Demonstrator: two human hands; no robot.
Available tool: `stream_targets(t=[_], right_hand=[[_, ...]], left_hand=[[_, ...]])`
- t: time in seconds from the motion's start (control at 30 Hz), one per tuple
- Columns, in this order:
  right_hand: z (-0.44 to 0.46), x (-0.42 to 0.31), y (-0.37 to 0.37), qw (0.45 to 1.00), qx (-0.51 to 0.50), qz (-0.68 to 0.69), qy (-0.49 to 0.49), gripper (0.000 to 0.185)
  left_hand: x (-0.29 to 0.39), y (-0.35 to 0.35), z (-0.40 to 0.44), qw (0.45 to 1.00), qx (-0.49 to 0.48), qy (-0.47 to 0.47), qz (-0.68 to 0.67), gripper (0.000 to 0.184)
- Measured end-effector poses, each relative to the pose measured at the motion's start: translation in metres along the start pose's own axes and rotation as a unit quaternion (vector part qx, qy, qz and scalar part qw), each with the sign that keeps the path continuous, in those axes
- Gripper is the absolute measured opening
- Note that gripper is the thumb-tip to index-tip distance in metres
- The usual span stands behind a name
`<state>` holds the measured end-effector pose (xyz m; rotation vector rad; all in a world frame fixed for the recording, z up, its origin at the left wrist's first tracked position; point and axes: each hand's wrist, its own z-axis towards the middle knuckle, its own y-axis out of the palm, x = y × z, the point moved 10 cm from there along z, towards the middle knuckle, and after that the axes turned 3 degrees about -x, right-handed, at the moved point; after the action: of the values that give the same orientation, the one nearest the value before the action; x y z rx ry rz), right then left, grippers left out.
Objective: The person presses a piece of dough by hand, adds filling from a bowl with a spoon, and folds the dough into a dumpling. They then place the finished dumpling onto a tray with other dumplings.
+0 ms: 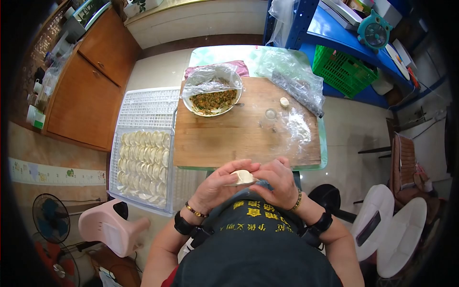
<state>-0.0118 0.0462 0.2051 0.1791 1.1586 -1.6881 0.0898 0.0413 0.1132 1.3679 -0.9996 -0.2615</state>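
Observation:
Between my two hands, in front of the apron, is a pale dumpling (245,177). My left hand (221,182) cups it from the left with the fingers curled round it. At its right end, the fingers of my right hand (276,181) pinch the dough edge. Beyond them lies a wooden board (215,143), bearing a bowl (210,114) of chopped filling (213,101) partly covered by clear plastic. A small dough ball (284,102), a small clear jar or glass (270,115) and scattered flour (300,128) are on the board's right side.
On the left, a tray (170,191) holds rows of finished dumplings (143,162), beside a white slatted rack (150,105). A plastic bag (291,71) lies at the board's far right corner. A pink stool (112,227) stands lower left; a green basket (342,71) sits at right.

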Motion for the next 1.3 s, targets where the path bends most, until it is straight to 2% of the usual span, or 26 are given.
stream_targets(t=[0.07,0.27,0.37,0.47,0.53,0.63,0.73,0.87,1.07,1.17,1.23,1.3], right_hand=[[0.001,-0.004,0.002,1.000,-0.013,-0.008,-0.024,0.017],[-0.004,0.006,0.006,1.000,-0.017,-0.012,-0.005,0.017],[-0.004,0.014,0.006,1.000,-0.027,0.000,0.004,0.023],[-0.001,0.019,-0.001,0.998,-0.005,0.049,0.037,0.031],[0.000,0.018,-0.001,0.999,-0.018,0.010,0.026,0.032],[0.005,0.010,0.005,0.998,-0.056,-0.017,-0.027,0.024],[0.003,0.013,0.007,0.999,-0.043,-0.009,-0.031,0.018],[-0.001,0.018,0.012,0.998,-0.053,0.000,-0.030,0.019],[0.007,0.027,0.008,0.995,-0.064,0.057,0.041,0.035],[0.012,0.024,0.013,0.995,-0.086,0.039,0.024,0.033],[0.010,0.019,0.020,0.995,-0.090,0.020,-0.030,0.025],[0.007,0.020,0.023,0.996,-0.083,0.023,-0.035,0.023]], left_hand=[[-0.004,0.001,0.001,1.000,-0.004,-0.016,0.016,0.048],[-0.013,-0.008,0.004,0.999,0.010,-0.043,-0.006,0.056],[-0.014,-0.006,0.007,0.996,-0.014,-0.053,-0.065,0.061],[-0.014,-0.005,0.011,0.997,0.000,-0.064,-0.039,0.066],[-0.015,-0.001,0.014,0.996,-0.009,-0.076,-0.046,0.068],[-0.019,0.001,0.017,0.995,-0.010,-0.092,-0.037,0.073],[-0.020,-0.001,0.018,0.994,0.000,-0.103,-0.023,0.075],[-0.022,-0.001,0.021,0.993,0.012,-0.115,-0.027,0.078],[-0.025,-0.003,0.023,0.991,0.003,-0.131,-0.037,0.080],[-0.027,-0.004,0.024,0.988,0.045,-0.148,-0.026,0.080],[-0.032,-0.007,0.025,0.987,0.043,-0.149,-0.032,0.080],[-0.035,-0.011,0.025,0.987,0.041,-0.149,-0.037,0.080]])
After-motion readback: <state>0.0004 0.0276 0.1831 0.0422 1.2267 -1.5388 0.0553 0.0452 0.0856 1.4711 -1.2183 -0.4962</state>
